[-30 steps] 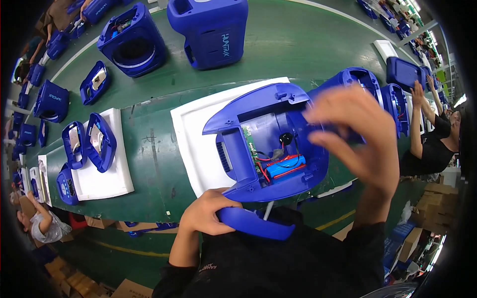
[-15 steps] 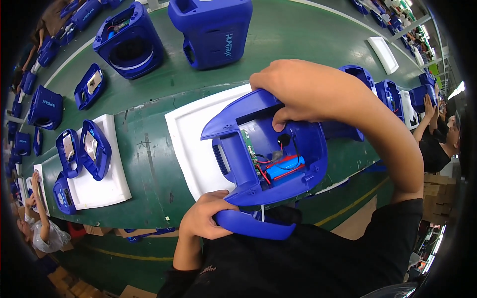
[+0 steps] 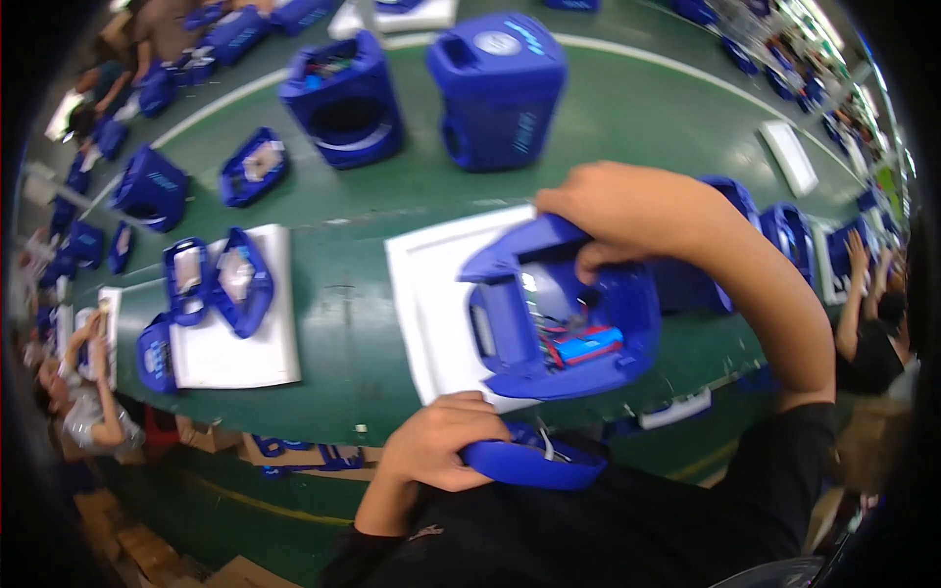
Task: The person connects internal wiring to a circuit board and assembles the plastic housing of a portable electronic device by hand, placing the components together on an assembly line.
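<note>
A blue plastic speaker housing [image 3: 578, 382] lies with its open side up, partly on a white foam pad [image 3: 431, 314]. Inside it are a blue cylindrical battery pack [image 3: 588, 345], red and black wires and a strip of green circuit board. My right hand [image 3: 622, 206] grips the housing's far wall, thumb inside and fingers over the outside. Closer to my body, my left hand [image 3: 431, 441] is closed on the end of a curved blue plastic panel [image 3: 539, 470], held just off the table's near edge. A pale strip or wire shows beside that panel.
Two upright blue speaker cabinets [image 3: 505, 98] stand on the far side of the green table [image 3: 333, 314]. On the left, blue panels [image 3: 240, 284] rest on another foam pad [image 3: 265, 358]. Co-workers' arms [image 3: 858, 269] reach in at right and left. More housings stand right.
The whole view has swung, so the table and its things sit farther right. My left hand has turned the curved panel slightly, showing its inner side. My right hand keeps its grip on the housing.
</note>
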`<state>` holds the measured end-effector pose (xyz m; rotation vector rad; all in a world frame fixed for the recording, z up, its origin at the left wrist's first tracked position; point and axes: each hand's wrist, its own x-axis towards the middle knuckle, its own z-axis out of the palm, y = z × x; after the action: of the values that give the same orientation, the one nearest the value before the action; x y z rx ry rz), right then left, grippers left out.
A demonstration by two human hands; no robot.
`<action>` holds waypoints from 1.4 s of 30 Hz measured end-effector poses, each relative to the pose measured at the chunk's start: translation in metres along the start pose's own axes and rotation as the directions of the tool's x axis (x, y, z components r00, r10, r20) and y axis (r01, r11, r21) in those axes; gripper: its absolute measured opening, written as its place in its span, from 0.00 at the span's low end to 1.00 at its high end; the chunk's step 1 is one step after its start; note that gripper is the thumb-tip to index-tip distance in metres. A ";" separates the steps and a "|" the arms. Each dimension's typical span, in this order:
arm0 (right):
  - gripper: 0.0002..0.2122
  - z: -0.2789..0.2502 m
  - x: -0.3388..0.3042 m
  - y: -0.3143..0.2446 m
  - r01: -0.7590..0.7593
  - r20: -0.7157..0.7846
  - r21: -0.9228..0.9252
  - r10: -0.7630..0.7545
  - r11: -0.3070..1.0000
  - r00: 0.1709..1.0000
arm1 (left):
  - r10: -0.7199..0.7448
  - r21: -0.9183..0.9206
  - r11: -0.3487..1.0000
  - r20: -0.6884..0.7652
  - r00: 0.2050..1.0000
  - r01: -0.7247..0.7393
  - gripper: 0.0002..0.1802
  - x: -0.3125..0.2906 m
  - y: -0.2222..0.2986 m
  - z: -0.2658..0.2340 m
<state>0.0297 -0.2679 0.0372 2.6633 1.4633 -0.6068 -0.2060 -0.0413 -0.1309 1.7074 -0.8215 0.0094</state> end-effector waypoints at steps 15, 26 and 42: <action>0.30 0.017 -0.012 -0.006 -0.040 -0.047 -0.070 0.037 0.997 0.998 | -0.011 0.315 0.946 -0.206 0.979 0.077 0.26 0.019 0.058 0.024; 0.27 -0.019 -0.027 -0.012 -0.190 0.164 0.111 0.170 0.976 0.972 | 0.007 0.532 0.835 -0.268 0.964 0.142 0.25 0.029 0.077 0.024; 0.55 0.035 -0.071 -0.025 0.016 -0.203 0.188 0.023 0.982 0.979 | -0.051 0.558 0.818 -0.171 0.984 0.140 0.24 0.020 0.079 0.024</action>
<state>-0.0362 -0.3187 0.0346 2.9521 1.5193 -0.5073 -0.2417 -0.0774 -0.0623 2.2813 -0.6517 0.3443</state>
